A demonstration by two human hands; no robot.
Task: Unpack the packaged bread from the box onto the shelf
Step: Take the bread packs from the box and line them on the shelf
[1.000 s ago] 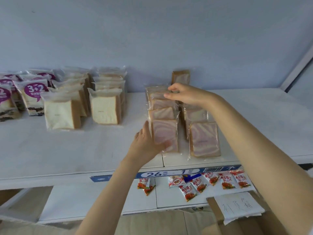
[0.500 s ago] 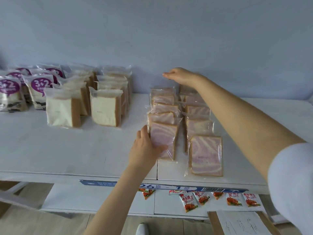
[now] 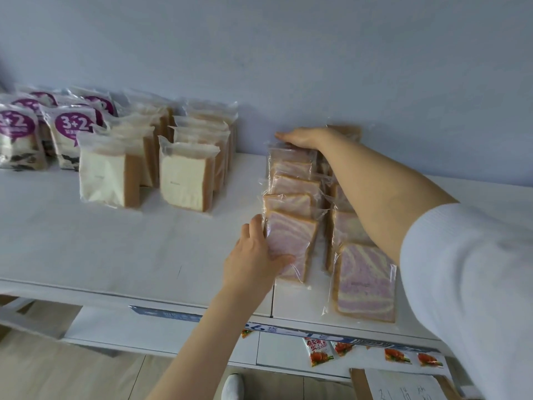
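Note:
Two rows of clear-wrapped pink-swirl bread packs stand on the white shelf (image 3: pixel 115 255). My left hand (image 3: pixel 253 261) grips the front pack of the left row (image 3: pixel 291 241), thumb across its face. My right hand (image 3: pixel 305 137) lies flat, fingers together, on the top of the rearmost packs (image 3: pixel 291 157) by the wall. The front pack of the right row (image 3: pixel 364 281) leans back, untouched. The cardboard box (image 3: pixel 403 383) shows only as a corner with a paper label at the bottom right.
Plain white bread packs (image 3: pixel 187 180) stand in rows to the left, with purple-labelled "3+2" packs (image 3: pixel 72 131) beyond them. Small red snack sachets (image 3: pixel 320 349) lie on the lower shelf. A blue price strip (image 3: pixel 173 314) runs along the shelf edge.
My right hand has gone from the middle of the rows back to the rear packs by the wall. My left hand has stayed on the front left pack. The camera has come closer.

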